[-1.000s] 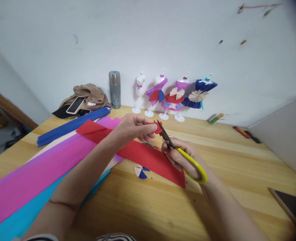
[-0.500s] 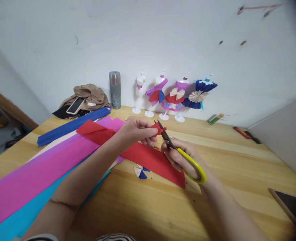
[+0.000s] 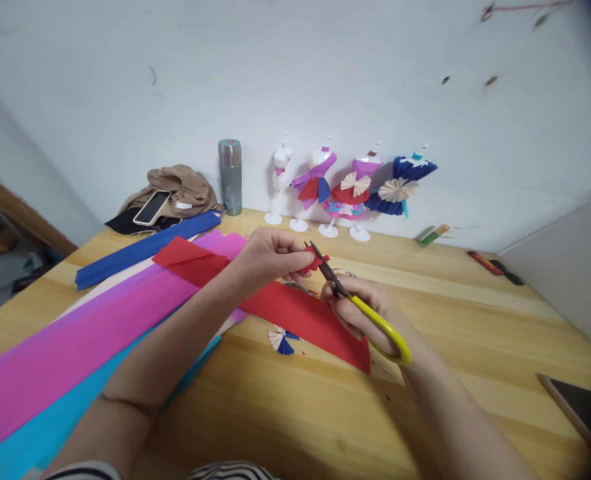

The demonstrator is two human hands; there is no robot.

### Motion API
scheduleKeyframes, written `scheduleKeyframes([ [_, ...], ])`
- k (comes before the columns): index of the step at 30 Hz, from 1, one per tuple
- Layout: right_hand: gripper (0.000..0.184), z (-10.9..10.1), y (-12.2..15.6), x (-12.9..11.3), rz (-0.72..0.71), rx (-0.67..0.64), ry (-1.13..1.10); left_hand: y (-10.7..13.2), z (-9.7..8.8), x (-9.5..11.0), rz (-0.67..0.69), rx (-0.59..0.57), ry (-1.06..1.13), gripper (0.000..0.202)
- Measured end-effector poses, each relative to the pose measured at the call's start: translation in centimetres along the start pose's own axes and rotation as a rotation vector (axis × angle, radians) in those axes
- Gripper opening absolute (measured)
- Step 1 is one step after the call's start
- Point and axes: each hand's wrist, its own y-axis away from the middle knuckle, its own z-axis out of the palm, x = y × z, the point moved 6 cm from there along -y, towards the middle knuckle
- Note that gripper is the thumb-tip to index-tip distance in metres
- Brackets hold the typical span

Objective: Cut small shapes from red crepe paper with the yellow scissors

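Observation:
My left hand (image 3: 270,257) pinches a small red paper piece (image 3: 315,261) above the table. My right hand (image 3: 363,313) grips yellow-handled scissors (image 3: 360,307), whose dark blades meet the red piece at its right edge. Below both hands a long red crepe paper strip (image 3: 295,310) lies on the wooden table (image 3: 450,313). A small folded fan of beige and blue paper (image 3: 281,341) rests beside the strip's near edge.
Pink (image 3: 80,340), blue (image 3: 145,248) and cyan (image 3: 35,437) crepe strips lie at left. Several small mannequins in paper dresses (image 3: 348,193) stand by the wall, next to a grey flask (image 3: 230,177). A phone on a beige cloth (image 3: 175,190) lies back left; a tablet edge (image 3: 580,407) lies right.
The red piece has turned a little in my left fingers and the scissor blades have shifted slightly left along its edge. My view has tilted a bit.

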Motion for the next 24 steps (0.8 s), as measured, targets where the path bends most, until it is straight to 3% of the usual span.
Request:
scheduleKeyframes([
  [15, 0.036, 0.13, 0.16, 0.08, 0.018, 0.033, -0.014, -0.11, 0.12, -0.02, -0.031, 0.021, -0.042, 0.018],
  [24, 0.037, -0.08, -0.24, 0.35, -0.037, -0.051, 0.006, -0.13, 0.25, -0.17, -0.049, 0.008, 0.017, 0.018],
])
